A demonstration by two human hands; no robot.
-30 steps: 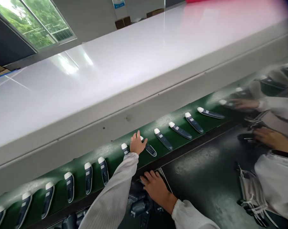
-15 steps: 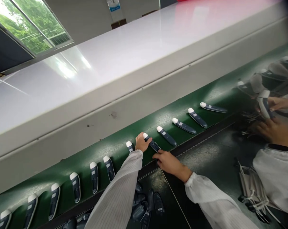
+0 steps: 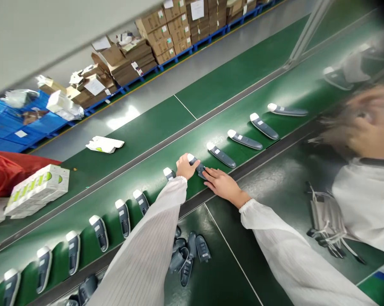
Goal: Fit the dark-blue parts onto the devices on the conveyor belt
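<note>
A slim dark grey handheld device (image 3: 200,171) with a white tip lies slanted on the green belt (image 3: 153,178). My left hand (image 3: 185,167) grips its white-tipped end, thumb along one side. At the lower end of the same device, the fingers of my right hand (image 3: 224,185) press on it and partly cover it. A similar device (image 3: 168,173) shows just left of my left hand, partly hidden by the sleeve. Right of my hands, another device (image 3: 221,154) lies with a smooth back. Devices farther left, such as one (image 3: 123,217), show an open recess.
Several small dark covers (image 3: 187,255) lie piled on the near work surface, with more dark parts (image 3: 88,289) to the left. At right, a co-worker's blurred hands (image 3: 370,123) are near a bundle of grey cables (image 3: 327,216). White boxes (image 3: 39,187) stand beyond the belt.
The view has tipped, bringing the far belt side, boxes and pallets into sight. My right hand has moved from beside the device onto its lower end. My left hand keeps its grip.
</note>
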